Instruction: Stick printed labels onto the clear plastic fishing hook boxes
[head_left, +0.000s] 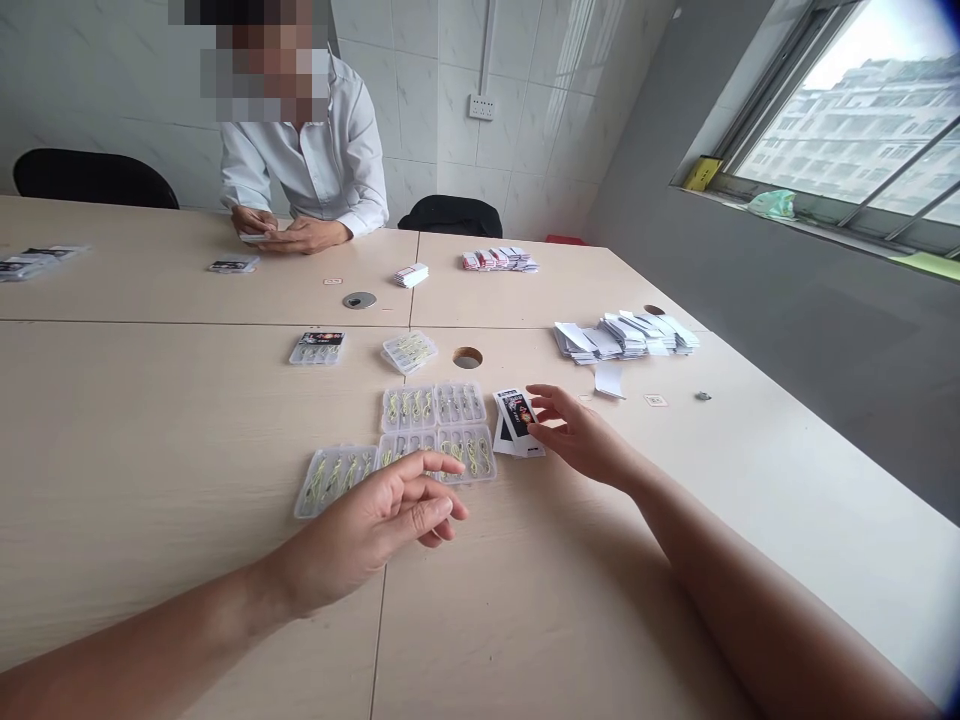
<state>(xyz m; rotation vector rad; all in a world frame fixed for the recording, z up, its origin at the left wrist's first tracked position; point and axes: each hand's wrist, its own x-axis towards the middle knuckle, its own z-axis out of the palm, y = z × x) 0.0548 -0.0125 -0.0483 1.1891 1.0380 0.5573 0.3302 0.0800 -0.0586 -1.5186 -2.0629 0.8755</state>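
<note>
My left hand [401, 508] hovers over the near edge of the clear plastic boxes, fingers loosely bent and apart, holding nothing. Beneath and beside it, an open clear box [330, 478] holds yellow-green cords with small dark metal pieces that look like fishing hooks. Several more such compartments [466, 452] lie just beyond, partly hidden by my left fingers. My right hand [574, 432] is at the right edge of a few black-and-white printed cards [517, 412], thumb and fingers apart. Whether its fingertips touch the top card is hard to tell.
Farther off lie a closed box with a black card [317, 347], stacked clear boxes [409, 351], piles of white papers [626, 336] and red-edged cards [499, 260]. A round hole [467, 357] opens in the table. Across it, a person in a white shirt [341, 150] handles something flat.
</note>
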